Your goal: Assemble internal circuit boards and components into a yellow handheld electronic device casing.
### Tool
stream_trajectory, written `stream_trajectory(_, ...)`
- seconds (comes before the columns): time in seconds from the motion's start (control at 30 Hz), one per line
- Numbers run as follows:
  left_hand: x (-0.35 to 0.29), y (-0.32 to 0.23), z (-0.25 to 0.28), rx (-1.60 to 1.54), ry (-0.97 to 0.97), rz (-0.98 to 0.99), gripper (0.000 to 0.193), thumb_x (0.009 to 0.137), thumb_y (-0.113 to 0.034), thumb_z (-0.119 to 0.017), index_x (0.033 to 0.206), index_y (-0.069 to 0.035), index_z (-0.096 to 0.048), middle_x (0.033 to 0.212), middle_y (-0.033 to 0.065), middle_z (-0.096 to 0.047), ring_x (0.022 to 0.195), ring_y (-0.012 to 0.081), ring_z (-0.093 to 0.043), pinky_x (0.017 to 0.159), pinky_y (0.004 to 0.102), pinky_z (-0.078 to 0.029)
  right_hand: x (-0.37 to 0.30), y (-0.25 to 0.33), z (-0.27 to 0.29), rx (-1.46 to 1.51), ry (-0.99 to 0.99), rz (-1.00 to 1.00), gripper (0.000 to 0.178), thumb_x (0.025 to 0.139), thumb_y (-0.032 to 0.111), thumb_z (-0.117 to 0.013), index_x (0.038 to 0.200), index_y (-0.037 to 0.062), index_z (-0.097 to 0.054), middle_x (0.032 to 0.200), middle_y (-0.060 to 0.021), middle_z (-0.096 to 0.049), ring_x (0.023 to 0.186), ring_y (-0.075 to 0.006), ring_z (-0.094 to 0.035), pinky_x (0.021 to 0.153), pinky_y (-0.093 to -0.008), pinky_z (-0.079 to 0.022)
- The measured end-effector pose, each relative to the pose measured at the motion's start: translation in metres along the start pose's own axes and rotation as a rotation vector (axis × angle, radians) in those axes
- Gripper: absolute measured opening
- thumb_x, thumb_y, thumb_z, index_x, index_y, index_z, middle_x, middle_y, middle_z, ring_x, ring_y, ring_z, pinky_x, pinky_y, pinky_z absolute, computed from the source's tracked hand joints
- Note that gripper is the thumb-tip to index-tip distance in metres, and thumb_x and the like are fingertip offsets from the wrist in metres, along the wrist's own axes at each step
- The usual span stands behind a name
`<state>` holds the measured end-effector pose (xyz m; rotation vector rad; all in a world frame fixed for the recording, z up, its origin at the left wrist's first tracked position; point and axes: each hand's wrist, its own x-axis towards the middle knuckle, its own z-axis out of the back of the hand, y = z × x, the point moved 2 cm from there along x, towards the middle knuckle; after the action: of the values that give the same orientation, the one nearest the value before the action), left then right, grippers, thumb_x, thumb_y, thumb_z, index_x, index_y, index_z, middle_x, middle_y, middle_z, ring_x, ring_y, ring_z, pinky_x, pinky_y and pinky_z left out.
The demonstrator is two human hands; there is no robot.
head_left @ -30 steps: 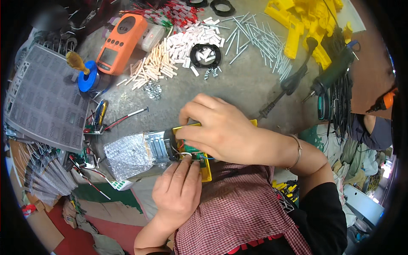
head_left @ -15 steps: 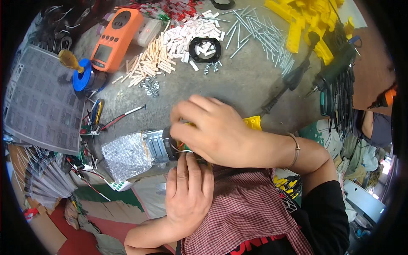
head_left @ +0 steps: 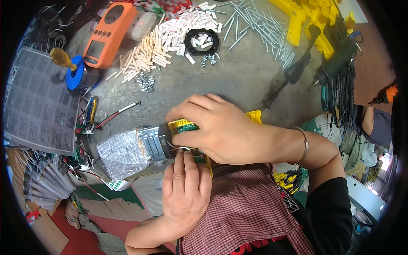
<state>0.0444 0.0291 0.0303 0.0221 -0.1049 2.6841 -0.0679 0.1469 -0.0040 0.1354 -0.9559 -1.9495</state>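
Note:
A yellow housing (head_left: 172, 125) with a green circuit board (head_left: 186, 127) inside lies at the bench's near edge. Joined to its left end is a silver motor (head_left: 154, 143) with a black collar (head_left: 165, 138); bubble wrap (head_left: 123, 155) covers the motor's far-left part. My right hand (head_left: 221, 129) lies over the housing, thumb and fingers bent around it, hiding much of the board. On the near side, my left hand (head_left: 187, 187) presses its fingers together against the housing, tips beside a thin white wire (head_left: 180, 148). Whether those fingertips pinch the wire is hidden.
Beyond the hands are small screws (head_left: 144, 81), white sleeves (head_left: 174, 32), a black ring (head_left: 202, 41) and long screws (head_left: 265, 29). An orange meter (head_left: 109, 36) and a solder spool (head_left: 76, 73) stand at left. A green-handled power tool (head_left: 338, 63) lies right.
My right hand's fingers have shifted, uncovering the housing's far edge and part of the green board. My left hand stays at the near side. The whole view has shifted slightly.

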Motion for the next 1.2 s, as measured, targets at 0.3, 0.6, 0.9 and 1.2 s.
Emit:
stream_trajectory(0.3,-0.002,0.003,-0.002,0.051,0.009,-0.021,0.025,0.082,-0.014,-0.057,0.101,0.0,-0.063,0.116,0.0233,-0.061,0.108,0.0323,-0.061,0.088,0.0411,-0.046,0.0,-0.004,-0.002,-0.087,-0.005,0.15,0.02,0.075,0.019,-0.065,0.092,0.0112,-0.074,0.134,-0.0086,-0.053,0.116,-0.0262,-0.051,0.095,-0.0422,-0.043)
stream_trajectory(0.6,-0.008,0.003,-0.005,0.021,0.001,-0.029,0.026,0.082,-0.013,-0.057,0.103,0.001,-0.064,0.12,0.0252,-0.06,0.112,0.0351,-0.06,0.088,0.0423,-0.047,0.003,0.0,-0.003,-0.28,0.045,0.213,0.02,0.074,0.023,-0.066,0.091,0.0128,-0.07,0.136,-0.0051,-0.052,0.116,-0.0244,-0.051,0.092,-0.0392,-0.044)
stream_trajectory(0.9,-0.002,0.001,0.001,0.028,0.019,-0.015,0.025,0.082,-0.008,-0.06,0.106,0.001,-0.062,0.123,0.025,-0.058,0.114,0.0368,-0.06,0.088,0.0424,-0.047,0.007,-0.004,0.008,-0.251,0.215,0.181,0.022,0.073,0.02,-0.066,0.093,0.0143,-0.072,0.133,-0.0059,-0.055,0.118,-0.0223,-0.052,0.096,-0.0381,-0.043)
stream_trajectory(1.2,0.01,0.01,-0.003,0.069,0.026,-0.076,0.019,0.082,-0.012,-0.06,0.098,-0.001,-0.062,0.107,0.0171,-0.062,0.107,0.0313,-0.063,0.078,0.0353,-0.048,-0.046,-0.007,0.086,-0.313,-0.066,-0.107,0.044,0.072,0.004,-0.062,0.115,0.0102,-0.065,0.124,-0.01,-0.059,0.116,-0.0288,-0.056,0.098,-0.0474,-0.043)
